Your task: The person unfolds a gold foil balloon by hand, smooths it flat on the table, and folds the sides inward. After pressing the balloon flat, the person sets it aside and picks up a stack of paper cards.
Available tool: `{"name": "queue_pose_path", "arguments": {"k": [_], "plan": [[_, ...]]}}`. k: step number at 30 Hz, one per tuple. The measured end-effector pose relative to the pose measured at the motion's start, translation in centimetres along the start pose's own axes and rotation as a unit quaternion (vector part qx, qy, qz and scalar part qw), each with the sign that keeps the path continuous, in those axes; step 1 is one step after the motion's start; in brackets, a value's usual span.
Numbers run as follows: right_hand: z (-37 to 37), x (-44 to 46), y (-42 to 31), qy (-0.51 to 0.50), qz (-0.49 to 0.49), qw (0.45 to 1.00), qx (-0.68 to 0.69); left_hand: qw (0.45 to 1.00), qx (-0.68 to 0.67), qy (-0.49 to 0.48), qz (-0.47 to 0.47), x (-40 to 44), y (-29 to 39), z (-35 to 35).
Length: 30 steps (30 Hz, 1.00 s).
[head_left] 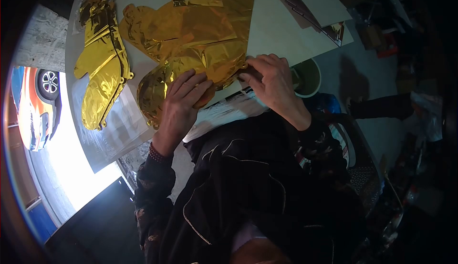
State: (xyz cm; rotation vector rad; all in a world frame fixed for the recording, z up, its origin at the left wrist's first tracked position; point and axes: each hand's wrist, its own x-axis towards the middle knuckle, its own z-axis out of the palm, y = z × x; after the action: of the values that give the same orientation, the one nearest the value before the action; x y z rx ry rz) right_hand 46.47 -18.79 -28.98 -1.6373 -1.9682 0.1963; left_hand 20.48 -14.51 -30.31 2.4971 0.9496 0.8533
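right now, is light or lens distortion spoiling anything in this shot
Head view: daylight washes out the ground near the orange car; the gold foil carries bright glints; the dark clothing and the right side sink into shadow; the wide lens bows the left edge of the table and blackens the corners

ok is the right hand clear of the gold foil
No, the right hand has its thumb and a finger at the edge of the gold foil.

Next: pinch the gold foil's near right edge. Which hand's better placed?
Likely right. The right hand has thumb and forefinger at that edge; the left hand rests farther left on the gold foil.
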Motion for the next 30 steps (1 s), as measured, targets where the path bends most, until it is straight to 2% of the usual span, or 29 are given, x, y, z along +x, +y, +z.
{"name": "queue_pose_path", "arguments": {"k": [6,15,18,30], "plan": [[0.0,-0.1,0.0,0.011,-0.012,1.000,-0.003,1.000,0.008,0.001,0.005,-0.2,-0.3,0.3],[0.3,0.0,-0.1,0.112,-0.086,0.990,-0.006,1.000,-0.005,-0.010,-0.009,-0.2,-0.2,-0.2],[0.8,0.1,0.7,0.110,-0.139,0.984,-0.033,1.000,-0.014,-0.008,-0.013,-0.2,-0.2,-0.3],[1.2,-0.1,1.4,0.098,-0.152,0.983,-0.033,1.000,0.010,-0.020,-0.005,-0.4,-0.1,-0.3]]}}
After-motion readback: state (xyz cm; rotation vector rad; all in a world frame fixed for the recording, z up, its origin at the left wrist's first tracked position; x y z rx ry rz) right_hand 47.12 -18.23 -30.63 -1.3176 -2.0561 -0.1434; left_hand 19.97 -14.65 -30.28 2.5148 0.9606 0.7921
